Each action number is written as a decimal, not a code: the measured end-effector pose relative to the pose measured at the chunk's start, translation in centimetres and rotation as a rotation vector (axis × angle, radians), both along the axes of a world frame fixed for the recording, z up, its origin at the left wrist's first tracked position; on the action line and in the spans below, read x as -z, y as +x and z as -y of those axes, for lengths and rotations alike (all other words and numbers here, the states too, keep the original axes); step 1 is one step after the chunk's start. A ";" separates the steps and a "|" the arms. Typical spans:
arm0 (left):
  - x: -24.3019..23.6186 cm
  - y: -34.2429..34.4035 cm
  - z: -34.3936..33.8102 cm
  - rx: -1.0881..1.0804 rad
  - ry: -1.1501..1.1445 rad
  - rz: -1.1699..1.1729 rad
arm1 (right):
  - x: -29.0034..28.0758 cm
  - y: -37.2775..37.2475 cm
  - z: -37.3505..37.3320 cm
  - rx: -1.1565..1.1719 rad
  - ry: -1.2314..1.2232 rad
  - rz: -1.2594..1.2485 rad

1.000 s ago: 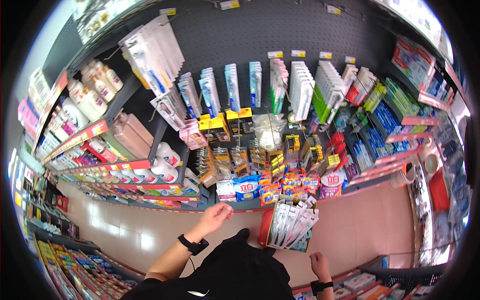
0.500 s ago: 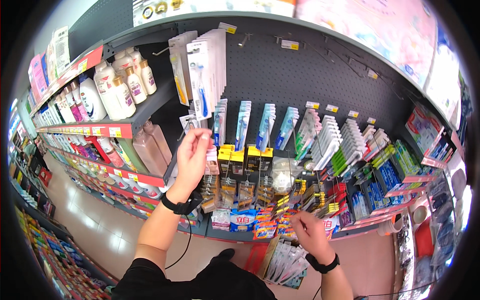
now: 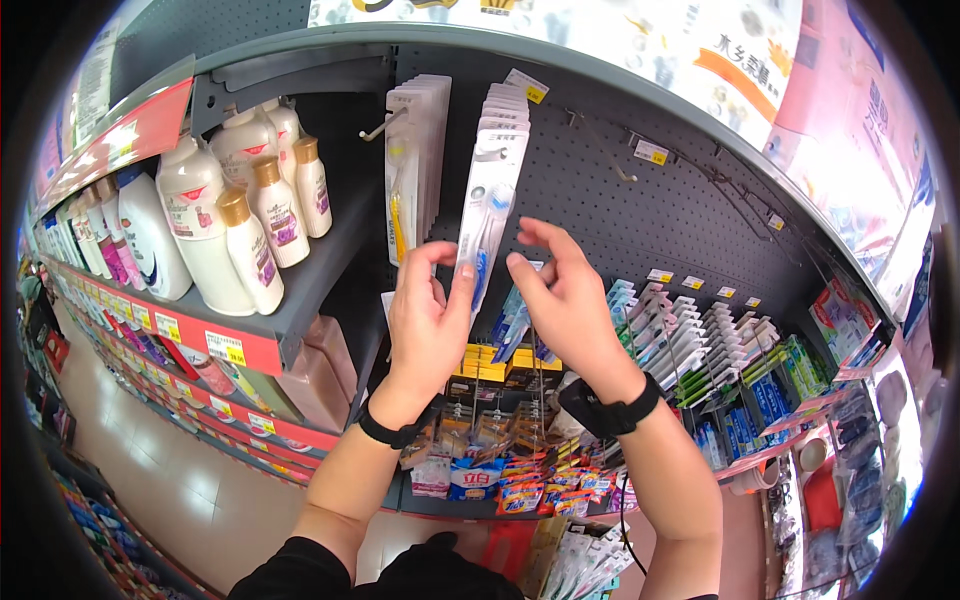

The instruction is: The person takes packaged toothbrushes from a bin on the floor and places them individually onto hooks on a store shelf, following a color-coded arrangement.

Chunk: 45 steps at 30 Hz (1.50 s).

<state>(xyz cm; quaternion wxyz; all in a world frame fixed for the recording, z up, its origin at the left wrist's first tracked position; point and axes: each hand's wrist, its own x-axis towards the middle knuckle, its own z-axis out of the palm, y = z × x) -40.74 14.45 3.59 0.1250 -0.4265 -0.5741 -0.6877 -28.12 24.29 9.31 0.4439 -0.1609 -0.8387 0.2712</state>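
Presently, the white toothbrush packs (image 3: 492, 190) hang in one row at twelve o'clock of the view, with their lower ends leaning slightly toward seven o'clock. The left hand (image 3: 430, 320) is at their lower end; its thumb lies over the left edge of the front pack. If the grip of this hand is closed on the pack, I cannot tell, because the fingertips are partly hidden. The right hand (image 3: 565, 300) stands near the packs on their three o'clock side, its grip rather wide, with thumb and forefinger apart. Another row of packs (image 3: 428, 160) hangs just beside, at eleven o'clock. Between nine and ten o'clock, white bottles (image 3: 205, 235) stand upright on a grey shelf (image 3: 318, 262). At five o'clock, low down, one cardboard box (image 3: 541, 552) contains more packaged toothbrushes (image 3: 590, 562).
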 end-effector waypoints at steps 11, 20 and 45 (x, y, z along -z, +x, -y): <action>0.0 1.5 2.3 0.429 0.078 0.178 | -0.2 1.2 1.9 -0.390 -0.416 -0.104; 7.4 8.4 7.1 0.713 -0.261 -0.043 | 7.0 15.8 6.6 -0.265 -0.383 0.070; 44.3 17.1 14.3 0.800 -1.834 0.081 | 47.0 55.1 24.3 1.210 -1.000 0.043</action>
